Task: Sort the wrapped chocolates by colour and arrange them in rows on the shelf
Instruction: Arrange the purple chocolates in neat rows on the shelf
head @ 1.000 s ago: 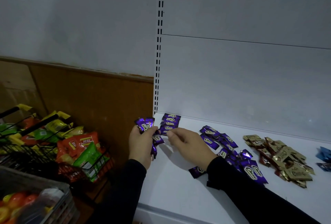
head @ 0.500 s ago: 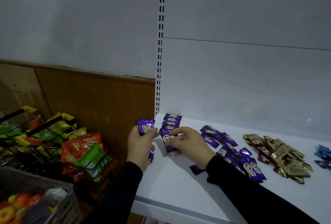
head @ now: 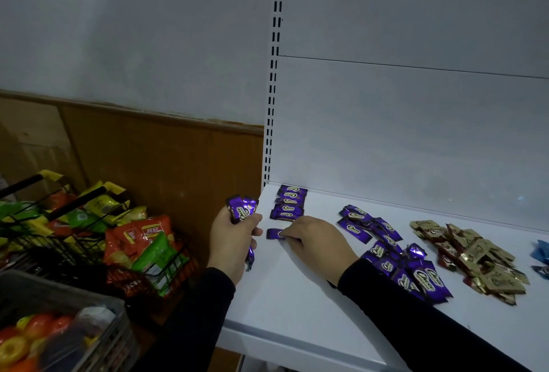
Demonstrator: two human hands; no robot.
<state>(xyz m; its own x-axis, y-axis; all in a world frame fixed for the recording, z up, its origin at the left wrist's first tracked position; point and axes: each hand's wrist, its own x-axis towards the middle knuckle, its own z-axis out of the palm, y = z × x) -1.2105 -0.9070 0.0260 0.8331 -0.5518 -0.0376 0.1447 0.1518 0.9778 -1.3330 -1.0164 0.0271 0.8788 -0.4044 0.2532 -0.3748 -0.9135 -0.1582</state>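
Left hand (head: 234, 241) is curling tight round a bunch of purple foil-wrapped chocolates (head: 242, 208), gripping them just off the left edge of the white metal shelf (head: 297, 297); more purple wrapper ends are poking out under the palm. Right hand (head: 315, 241) is lying low on the shelf, fingers bent, fingertips (head: 286, 233) pinching one small purple wrapped chocolate (head: 273, 234) flat against the surface. That piece is sitting just in front of a short stacked row of purple wrapped chocolates (head: 289, 203) at the back-left corner, close but apart from it.

Wrappers in the row are reading "Choco" in white script; smaller print under it is too small to tell. Right of the hand, a loose heap of purple chocolates (head: 395, 252) is showing the same "Choco" lettering. Further right a pile of gold foil-wrapped chocolates (head: 475, 258) is lying, then blue wrapped pieces (head: 542, 252) at the frame edge.

Left of the shelf, a black wire basket (head: 74, 238) is holding red, green and yellow snack packets; their print is unreadable.
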